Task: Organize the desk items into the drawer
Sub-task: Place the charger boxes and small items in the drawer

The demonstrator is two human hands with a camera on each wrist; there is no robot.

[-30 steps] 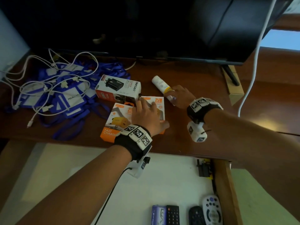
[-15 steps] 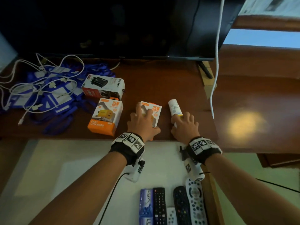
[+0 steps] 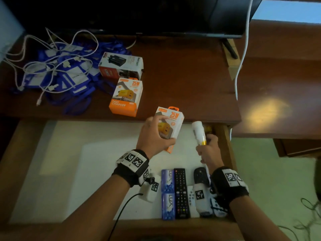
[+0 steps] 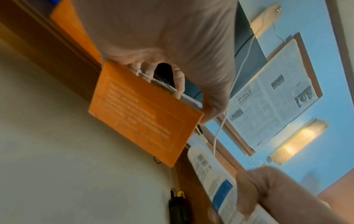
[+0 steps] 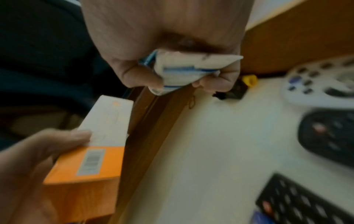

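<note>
My left hand grips an orange-and-white 25W charger box and holds it in the air over the open drawer, near the desk's front edge. Its orange back shows in the left wrist view. My right hand holds a white tube by its crimped tail end, cap pointing away, above the drawer's right side. On the desk lie a second orange charger box and a black-and-white adapter box.
Several remotes and a blue Lux pack line the drawer's front right. A small black-and-yellow clip lies at its back right corner. Blue lanyards with white cables heap on the desk's left. A monitor stands behind.
Both hands have lifted their items off the desk and drawn them back over the drawer: the left with the charger box, the right with the tube.
</note>
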